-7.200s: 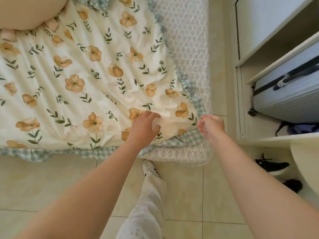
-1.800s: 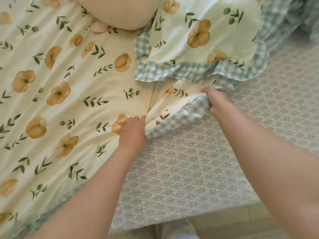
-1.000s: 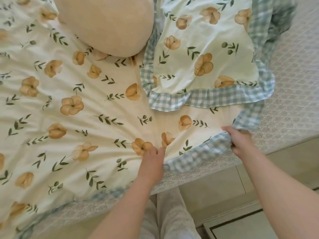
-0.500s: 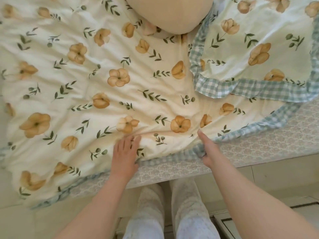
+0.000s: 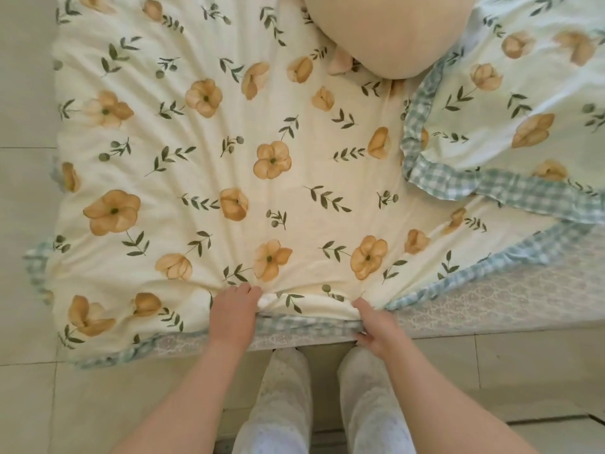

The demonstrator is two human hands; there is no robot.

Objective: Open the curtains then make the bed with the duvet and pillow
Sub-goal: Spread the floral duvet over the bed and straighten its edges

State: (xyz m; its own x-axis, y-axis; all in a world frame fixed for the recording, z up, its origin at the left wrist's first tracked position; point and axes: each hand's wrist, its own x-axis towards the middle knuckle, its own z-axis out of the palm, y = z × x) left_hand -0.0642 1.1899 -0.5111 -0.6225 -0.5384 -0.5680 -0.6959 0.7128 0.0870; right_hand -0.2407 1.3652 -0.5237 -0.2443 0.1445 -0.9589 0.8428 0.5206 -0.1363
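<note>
While both hands hold the near hem, the head view shows the duvet [image 5: 268,165] spread across the bed [image 5: 491,309], its checked border lying along the near edge between the two grips. The left hand [image 5: 234,312] has its fingers curled into a bunch of the flowered cloth just inside the border. The right hand [image 5: 376,329] pinches the border itself, thumb on top and fingers underneath. Creases fan out from both grips toward the far side, which indicates tension on the cloth. The pillow [image 5: 523,93] lies on the duvet toward the far right corner, and a round cream cushion [image 5: 376,31] rests on the duvet at the far edge, just beside the pillow. Hazard one: a further pull toward the near edge is likely to drag the pillow and cushion along, since both load the cloth being pulled. Hazard two: the duvet overhangs the left edge above the floor [image 5: 32,404], while the bed's patterned surface shows bare along the near right, so a straight pull would probably leave that skew in place or slide more cloth off the left. Hazard three: the bunching under the left hand may set a ridge unless that grip is released and the cloth smoothed flat.
</note>
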